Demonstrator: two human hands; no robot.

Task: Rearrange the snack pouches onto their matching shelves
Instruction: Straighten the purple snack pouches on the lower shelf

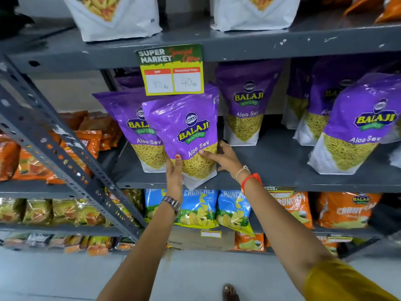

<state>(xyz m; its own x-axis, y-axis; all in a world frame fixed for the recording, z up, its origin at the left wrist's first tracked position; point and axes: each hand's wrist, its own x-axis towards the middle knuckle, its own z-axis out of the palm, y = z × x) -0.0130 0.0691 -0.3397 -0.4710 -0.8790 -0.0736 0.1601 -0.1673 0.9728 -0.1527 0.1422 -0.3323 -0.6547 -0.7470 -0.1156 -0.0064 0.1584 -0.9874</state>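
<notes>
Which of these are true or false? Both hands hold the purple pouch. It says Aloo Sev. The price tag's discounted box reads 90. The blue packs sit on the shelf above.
1. Both the left hand and right hand hold the purple pouch. True.
2. It reads Aloo Sev. True.
3. The price tag shows 90 as discounted. False: it reads 40.
4. The blue packs sit above. False: they are one shelf below.

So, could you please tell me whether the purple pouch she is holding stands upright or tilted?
Tilted: the held pouch leans right, its bottom corner overhanging the shelf edge.
</notes>
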